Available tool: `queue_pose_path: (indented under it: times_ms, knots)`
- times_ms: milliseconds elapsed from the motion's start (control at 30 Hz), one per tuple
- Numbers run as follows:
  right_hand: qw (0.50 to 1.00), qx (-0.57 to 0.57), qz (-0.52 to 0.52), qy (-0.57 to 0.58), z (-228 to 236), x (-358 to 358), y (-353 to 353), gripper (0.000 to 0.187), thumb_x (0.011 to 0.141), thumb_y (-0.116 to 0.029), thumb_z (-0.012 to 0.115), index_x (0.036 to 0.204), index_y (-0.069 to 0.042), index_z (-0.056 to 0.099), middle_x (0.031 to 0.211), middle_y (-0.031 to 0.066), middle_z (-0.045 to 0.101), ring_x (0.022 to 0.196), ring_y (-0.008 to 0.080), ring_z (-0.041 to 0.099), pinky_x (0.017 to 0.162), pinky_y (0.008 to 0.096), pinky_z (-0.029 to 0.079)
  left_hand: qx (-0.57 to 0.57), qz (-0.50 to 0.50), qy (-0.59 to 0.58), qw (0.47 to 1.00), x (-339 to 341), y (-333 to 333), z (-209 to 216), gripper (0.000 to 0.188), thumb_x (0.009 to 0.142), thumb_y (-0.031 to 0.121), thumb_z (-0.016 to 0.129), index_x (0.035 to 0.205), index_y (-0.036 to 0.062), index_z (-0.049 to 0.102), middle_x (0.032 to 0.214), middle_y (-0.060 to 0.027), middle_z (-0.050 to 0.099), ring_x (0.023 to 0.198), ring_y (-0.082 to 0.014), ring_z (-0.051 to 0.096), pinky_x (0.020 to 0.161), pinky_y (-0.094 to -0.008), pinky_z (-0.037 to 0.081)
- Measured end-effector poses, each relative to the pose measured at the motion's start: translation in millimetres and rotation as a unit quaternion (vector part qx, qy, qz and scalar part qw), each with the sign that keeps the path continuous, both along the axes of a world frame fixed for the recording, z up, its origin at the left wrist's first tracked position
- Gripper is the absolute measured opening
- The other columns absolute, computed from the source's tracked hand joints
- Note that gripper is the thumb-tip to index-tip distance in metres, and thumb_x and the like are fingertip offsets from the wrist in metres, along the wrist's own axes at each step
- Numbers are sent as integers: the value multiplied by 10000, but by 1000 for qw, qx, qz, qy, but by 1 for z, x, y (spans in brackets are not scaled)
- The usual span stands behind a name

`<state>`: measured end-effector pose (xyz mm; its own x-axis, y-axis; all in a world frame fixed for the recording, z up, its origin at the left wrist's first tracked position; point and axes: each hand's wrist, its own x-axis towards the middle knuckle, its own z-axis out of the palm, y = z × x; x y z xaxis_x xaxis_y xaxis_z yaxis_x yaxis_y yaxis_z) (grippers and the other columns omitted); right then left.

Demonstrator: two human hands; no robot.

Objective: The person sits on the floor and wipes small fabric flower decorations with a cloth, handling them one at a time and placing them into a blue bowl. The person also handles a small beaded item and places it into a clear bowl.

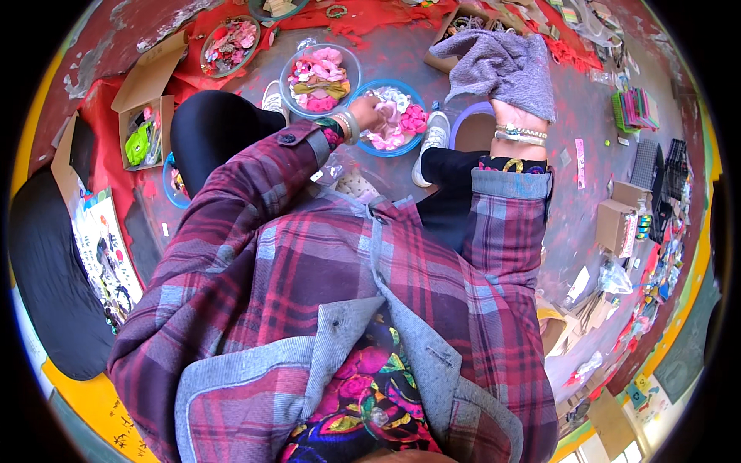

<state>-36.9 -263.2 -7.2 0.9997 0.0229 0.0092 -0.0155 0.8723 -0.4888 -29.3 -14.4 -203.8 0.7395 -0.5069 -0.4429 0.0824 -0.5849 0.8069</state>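
Note:
My left hand [366, 114] is closed at the left rim of a blue-rimmed clear bowl [422, 139], its fingers curled on a pale pink satin hair scrunchie [389, 119]. White and bright pink scrunchies [414, 119] lie around it in the bowl. Over my right hand [519, 116] hangs a grey knitted cloth [494, 65], which hides all the fingers; only the wrist side shows, with bracelets below. A lavender-rimmed round tub [463, 116] stands just left of that wrist. Left of the blue bowl sits another clear bowl [355, 68] with pink and olive scrunchies.
Farther left are a bowl of hair ornaments [230, 48] and an open cardboard box [144, 116] holding a green item. Another carton [444, 54] is behind the grey cloth. At right stand a green basket [621, 113] and a cardboard box [615, 224]. My shoes [434, 137] flank the bowls.

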Motion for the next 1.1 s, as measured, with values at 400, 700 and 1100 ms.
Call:
queue_pose_path:
  times_ms: [400,700,1100]
  knots:
    - [998,55,16,18,16,-9,6,332,933,-253,354,1038,9,529,1018,150,582,935,272,541,813,385,449,116,-7,8,993,18,-25,-56,443,648,165,614,1066,36,543,928,-193,608,871,-307,594,735,-352,467]
    - [998,52,42,19,18,-7,12,317,928,-229,363,1074,0,524,1062,145,571,983,274,529,886,401,415,178,86,-32,980,44,-21,-72,503,726,256,563,1167,25,489,1099,-219,546,1007,-327,544,874,-354,429]
    - [985,24,-128,112,30,-15,16,307,920,-203,359,1060,6,534,1061,149,574,979,277,537,887,396,409,37,-298,-382,874,2,-73,-69,309,737,174,545,1027,70,553,1249,-145,423,1196,-329,361,940,-454,334]
